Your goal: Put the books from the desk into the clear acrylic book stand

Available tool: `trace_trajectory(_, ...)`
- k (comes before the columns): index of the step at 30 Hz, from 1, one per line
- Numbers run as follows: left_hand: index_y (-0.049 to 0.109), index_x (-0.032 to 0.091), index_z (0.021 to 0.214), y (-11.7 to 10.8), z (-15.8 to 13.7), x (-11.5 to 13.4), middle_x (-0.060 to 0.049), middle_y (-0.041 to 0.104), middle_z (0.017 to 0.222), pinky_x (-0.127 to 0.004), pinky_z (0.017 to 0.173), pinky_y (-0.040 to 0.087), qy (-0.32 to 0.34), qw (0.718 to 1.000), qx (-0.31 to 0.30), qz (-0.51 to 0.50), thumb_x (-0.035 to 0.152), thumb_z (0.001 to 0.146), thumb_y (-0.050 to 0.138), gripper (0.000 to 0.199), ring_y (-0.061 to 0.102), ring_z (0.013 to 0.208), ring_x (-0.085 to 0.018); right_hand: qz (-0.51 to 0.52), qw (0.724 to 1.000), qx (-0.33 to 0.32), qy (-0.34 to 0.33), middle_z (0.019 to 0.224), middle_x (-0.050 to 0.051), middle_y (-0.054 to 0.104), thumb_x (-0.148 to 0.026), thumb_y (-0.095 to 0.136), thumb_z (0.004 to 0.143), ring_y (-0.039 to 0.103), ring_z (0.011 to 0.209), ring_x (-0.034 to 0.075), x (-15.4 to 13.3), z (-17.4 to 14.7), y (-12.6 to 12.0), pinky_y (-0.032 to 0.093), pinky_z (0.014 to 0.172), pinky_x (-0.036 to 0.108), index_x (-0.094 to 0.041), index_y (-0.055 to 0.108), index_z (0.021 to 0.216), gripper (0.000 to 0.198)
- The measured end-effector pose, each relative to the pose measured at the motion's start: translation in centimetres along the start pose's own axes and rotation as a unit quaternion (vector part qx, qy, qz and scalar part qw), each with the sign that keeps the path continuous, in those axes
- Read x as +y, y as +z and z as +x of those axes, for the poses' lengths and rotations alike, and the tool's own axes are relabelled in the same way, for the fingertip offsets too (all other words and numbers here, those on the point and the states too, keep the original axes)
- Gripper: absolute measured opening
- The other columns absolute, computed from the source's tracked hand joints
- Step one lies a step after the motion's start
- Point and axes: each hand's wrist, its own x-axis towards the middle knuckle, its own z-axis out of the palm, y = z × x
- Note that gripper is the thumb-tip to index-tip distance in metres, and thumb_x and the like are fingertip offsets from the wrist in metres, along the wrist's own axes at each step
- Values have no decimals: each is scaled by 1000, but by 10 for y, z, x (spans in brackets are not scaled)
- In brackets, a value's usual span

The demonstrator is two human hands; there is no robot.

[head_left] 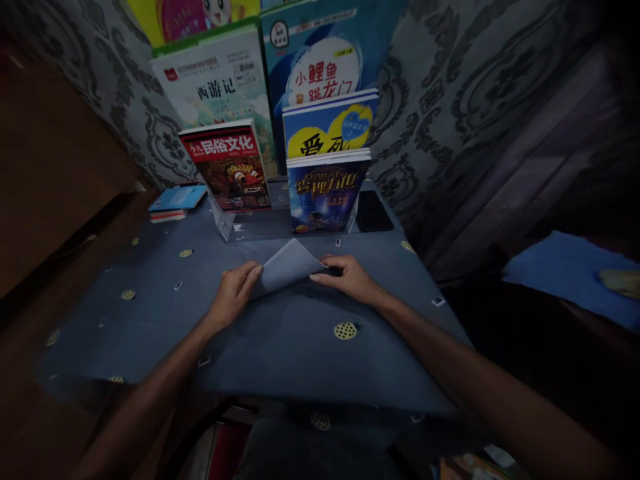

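To the left of the clear book stand (223, 221) lies a small stack of books (177, 200), blue cover uppermost. The stand's left front carries the children's folk-culture book (230, 170), red-titled. On the stand's near side, the left hand (236, 287) pinches the left end of a pale sheet of paper (290, 267) between thumb and fingers. The sheet is held over the pineapple-print tablecloth (300, 360), just before the stand's middle, its peak pointing toward the stand; its lower margin is shadowed, so whether it is folded is uncertain. At the stand's right front stands a dark-blue novel (325, 193); nearer the viewer, the right hand (347, 275) pinches the sheet's right corner. Unequal tension between the two grips could skew or crease the sheet; the right corner, held near its tip, might slip; a forward push could buckle the peak against the stand. Beside the stand's right end lies a black tablet-like device (375, 212).
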Motion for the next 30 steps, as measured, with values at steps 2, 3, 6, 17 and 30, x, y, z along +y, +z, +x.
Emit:
trace_trajectory(2, 39, 21, 65, -4, 1, 4, 6, 31, 58, -24, 56, 29, -15, 1000, 7, -19, 46, 96, 36, 39, 36, 54, -10, 63, 997, 6, 35, 82, 2, 74, -50, 81, 67, 67, 78, 20, 0, 0, 2, 52, 75, 33, -19, 76, 82, 34)
trace_trajectory(3, 39, 21, 65, -6, 1, 6, 6, 30, 58, -24, 55, 29, -19, 999, 10, -28, 46, 95, 37, 40, 35, 55, -10, 95, 994, 12, 53, 79, 1, 73, -48, 83, 65, 67, 74, 19, 1, 0, 3, 52, 72, 32, -19, 76, 81, 34)
trace_trajectory(6, 38, 21, 64, -10, 1, 14, 5, 29, 60, -24, 55, 28, -22, 998, 21, -55, 49, 94, 39, 42, 34, 56, -10, 191, 977, 46, 82, 76, -2, 73, -41, 90, 57, 66, 68, 15, 2, 1, 8, 53, 70, 28, -20, 75, 85, 38)
trace_trajectory(17, 43, 20, 65, 2, 14, 29, 5, 40, 60, -22, 57, 35, -67, 943, 108, -309, 59, 89, 54, 47, 39, 59, -10, 303, 947, -41, 102, 79, 2, 75, -45, 90, 60, 69, 73, 15, -12, -5, 17, 58, 74, 30, -18, 72, 77, 37)
trace_trajectory(30, 45, 21, 68, 29, 15, -29, 7, 48, 53, -21, 45, 40, -211, 931, 5, -297, 62, 76, 60, 44, 49, 45, -10, 227, 954, -100, 167, 67, -1, 69, -52, 86, 65, 64, 57, 11, -4, -1, -2, 52, 47, 20, -13, 69, 92, 49)
